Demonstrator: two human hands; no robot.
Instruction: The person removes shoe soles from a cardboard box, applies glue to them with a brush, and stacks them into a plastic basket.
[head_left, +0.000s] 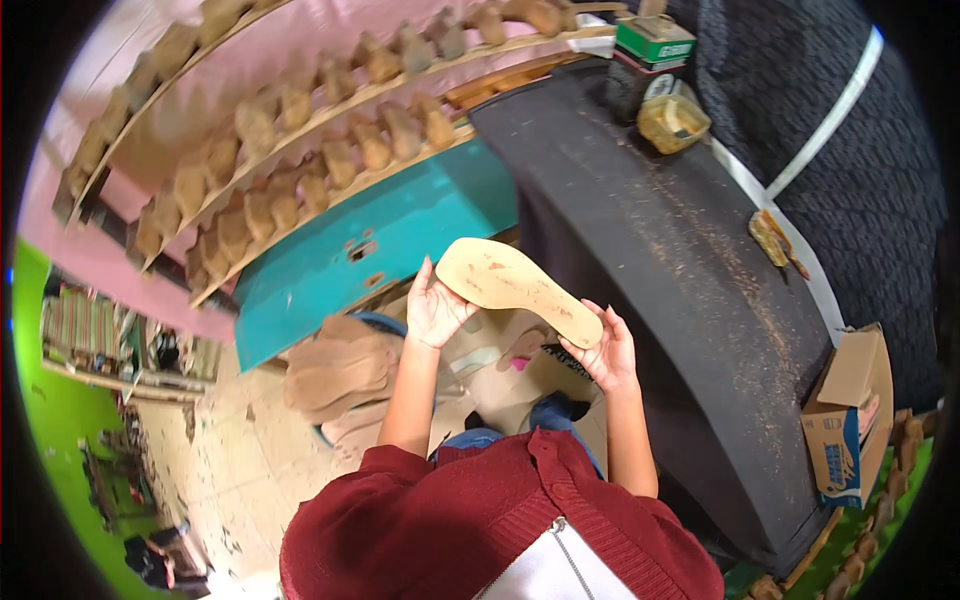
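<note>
The sole (510,280) is held up beside the table (690,290), long axis slanting between both hands: the left hand (437,312) pinches the wide end, fingers partly hidden beneath; the right hand (608,355), nearer the table, pinches the narrow end.

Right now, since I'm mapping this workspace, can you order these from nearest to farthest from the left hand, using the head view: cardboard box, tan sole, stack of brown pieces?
1. Tan sole: in the left hand's grip.
2. Stack of brown pieces: lower left of the hand.
3. Cardboard box: far right of the view.
</note>
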